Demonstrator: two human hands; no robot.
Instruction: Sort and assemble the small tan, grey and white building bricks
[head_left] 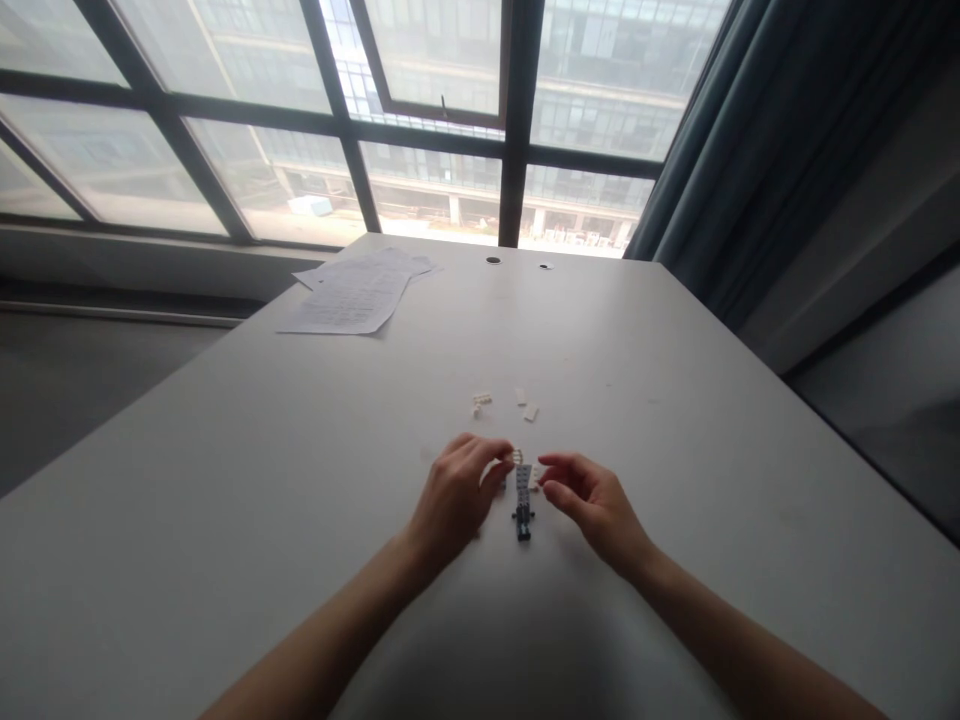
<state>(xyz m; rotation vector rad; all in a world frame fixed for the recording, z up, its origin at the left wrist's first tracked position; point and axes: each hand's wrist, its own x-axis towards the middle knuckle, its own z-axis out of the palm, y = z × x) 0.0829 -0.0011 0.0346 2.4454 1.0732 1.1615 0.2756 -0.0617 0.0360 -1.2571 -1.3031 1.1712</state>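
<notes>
pinching the cream piece (pixel 517 456) beside the grey model (pixel 523 492), the left hand (pixel 459 485) wants a light, level hold; the right hand (pixel 596 500), fingers parted, could steady the model, roughly midway between the table's (pixel 300 480) side edges

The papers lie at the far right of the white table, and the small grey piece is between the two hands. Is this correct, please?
Not quite: the head view shows the papers at the far left of the white table. The small grey piece is indeed between the left hand and the right hand.
</notes>
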